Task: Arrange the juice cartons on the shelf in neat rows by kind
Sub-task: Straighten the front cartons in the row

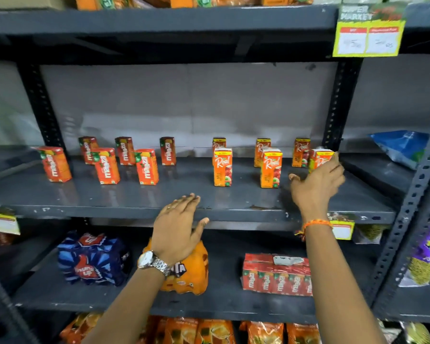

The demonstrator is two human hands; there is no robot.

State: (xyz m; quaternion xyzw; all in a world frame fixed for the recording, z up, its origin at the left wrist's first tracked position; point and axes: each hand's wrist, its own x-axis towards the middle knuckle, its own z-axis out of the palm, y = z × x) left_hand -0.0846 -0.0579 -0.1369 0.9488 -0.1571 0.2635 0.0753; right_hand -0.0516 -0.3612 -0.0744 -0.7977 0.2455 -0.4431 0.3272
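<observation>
Red-orange Maaza cartons (106,166), orange Real cartons (222,167), dark grey shelf (134,199).

— On the left of the grey shelf (184,194)?
— Six red-orange Maaza cartons (147,166), upright, spaced apart in a far row and a near row.
— And to the right?
— Six orange Real cartons (222,167), also upright in two rows; far-right near one (319,160) partly hidden.

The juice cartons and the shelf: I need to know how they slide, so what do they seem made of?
The juice cartons look like glossy coated paperboard: sharp folded edges, printed faces. The shelf seems painted dark grey metal, semi-gloss: it faintly mirrors the cartons, and paint is chipped along its front edge. The right hand touches one carton.
</observation>
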